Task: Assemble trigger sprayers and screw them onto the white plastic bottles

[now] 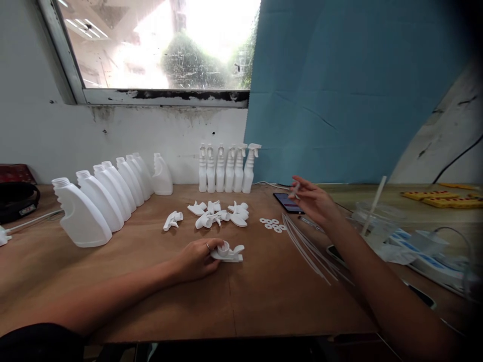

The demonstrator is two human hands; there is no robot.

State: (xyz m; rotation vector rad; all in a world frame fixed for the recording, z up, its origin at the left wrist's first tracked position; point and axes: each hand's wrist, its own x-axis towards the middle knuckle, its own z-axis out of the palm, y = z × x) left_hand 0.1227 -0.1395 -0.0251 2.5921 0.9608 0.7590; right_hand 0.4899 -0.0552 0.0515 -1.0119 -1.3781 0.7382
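My left hand (pixel 198 257) rests on the brown table, its fingers closed on a white trigger spray head (pixel 230 254) whose round collar faces up. Raised over the phone (pixel 289 203), my right hand (pixel 315 201) pinches a small translucent piece (pixel 294 190); its exact kind is too small to make out. Below that hand lie several white ring washers (pixel 272 224) and a fan of thin clear tubes (pixel 307 246). A loose pile of more spray heads (pixel 217 216) lies beyond my left hand, and one single spray head (pixel 173 220) sits apart to its left.
Several white bottles without heads (pixel 85 216) stand in a slanting row at left. Against the wall are bottles fitted with spray heads (pixel 228 173). To the right are a clear plastic cup with a straw (pixel 373 208), a power strip (pixel 433 261) and yellow items (pixel 449 201).
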